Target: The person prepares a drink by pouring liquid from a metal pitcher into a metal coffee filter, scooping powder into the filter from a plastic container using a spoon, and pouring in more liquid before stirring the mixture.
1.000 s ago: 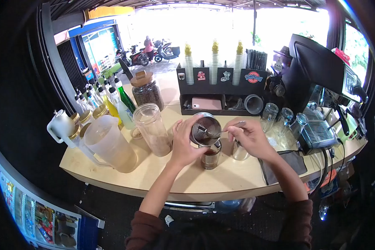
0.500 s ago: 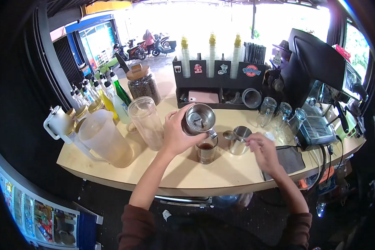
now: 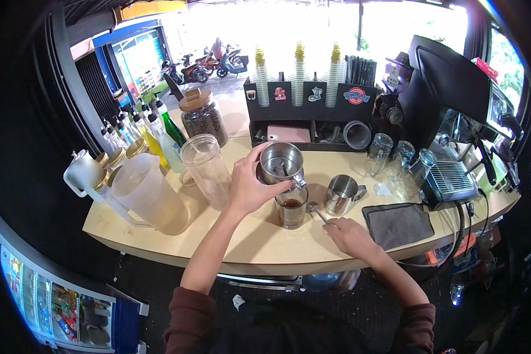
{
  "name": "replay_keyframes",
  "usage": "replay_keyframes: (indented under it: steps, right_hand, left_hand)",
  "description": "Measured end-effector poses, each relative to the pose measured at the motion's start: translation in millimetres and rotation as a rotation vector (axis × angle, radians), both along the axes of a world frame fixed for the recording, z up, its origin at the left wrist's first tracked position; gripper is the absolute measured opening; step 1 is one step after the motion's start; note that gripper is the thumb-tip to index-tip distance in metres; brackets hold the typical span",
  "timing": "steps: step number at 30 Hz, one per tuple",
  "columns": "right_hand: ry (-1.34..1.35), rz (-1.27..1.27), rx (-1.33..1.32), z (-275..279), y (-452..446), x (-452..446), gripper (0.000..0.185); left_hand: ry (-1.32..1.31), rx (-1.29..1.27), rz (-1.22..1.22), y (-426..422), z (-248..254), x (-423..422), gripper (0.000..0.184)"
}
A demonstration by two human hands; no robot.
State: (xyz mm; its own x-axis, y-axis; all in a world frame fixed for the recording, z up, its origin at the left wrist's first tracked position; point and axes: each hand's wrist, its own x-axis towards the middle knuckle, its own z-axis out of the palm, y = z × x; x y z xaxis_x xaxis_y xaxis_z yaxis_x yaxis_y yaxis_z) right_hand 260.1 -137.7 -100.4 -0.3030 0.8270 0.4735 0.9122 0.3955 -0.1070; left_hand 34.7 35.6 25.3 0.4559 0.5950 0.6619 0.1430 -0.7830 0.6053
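Observation:
My left hand (image 3: 251, 186) is closed round a stainless steel milk pitcher (image 3: 282, 160), held up just above and behind a drinking glass (image 3: 292, 219). Dark brown liquid shows in the glass, which stands on the counter. The pitcher is seen from above, and its inside looks shiny. In my right hand (image 3: 353, 237) is the handle of a metal spoon (image 3: 320, 215), its bowl low beside the glass; whether it touches the counter I cannot tell. A second steel pitcher (image 3: 340, 196) stands upright behind the spoon, its handle to the right.
To the left stand a clear jar (image 3: 206, 171), a cloudy plastic jug (image 3: 150, 197) and several pump bottles (image 3: 153, 133). A dark cloth (image 3: 399, 225) lies at right, near upturned glasses (image 3: 402, 156) and an espresso machine (image 3: 451, 180). A black cup organizer (image 3: 310, 118) stands behind.
My right hand has moved down and slightly left, bringing the spoon from over the second pitcher to low beside the glass. My left hand stays almost in place with its pitcher.

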Motion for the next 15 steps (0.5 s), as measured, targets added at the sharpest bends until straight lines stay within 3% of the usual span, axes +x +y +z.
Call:
replay_keyframes:
  steps: [6,9,11,15]
  right_hand:
    - [-0.031,-0.017,-0.095,13,-10,-4,0.033]
    - [0.092,-0.035,-0.162,27,-8,5,0.031]
    - [0.274,-0.198,0.288,25,-2,22,0.025]
    - [0.402,-0.43,0.37,30,17,50,0.019]
  left_hand:
    - [-0.008,0.016,0.019,-1,-10,3,0.073]
    - [0.001,0.049,0.025,-3,-13,4,0.074]
    - [0.03,0.108,0.081,-8,-13,4,0.075]
    - [0.061,0.077,0.094,-12,-14,4,0.08]
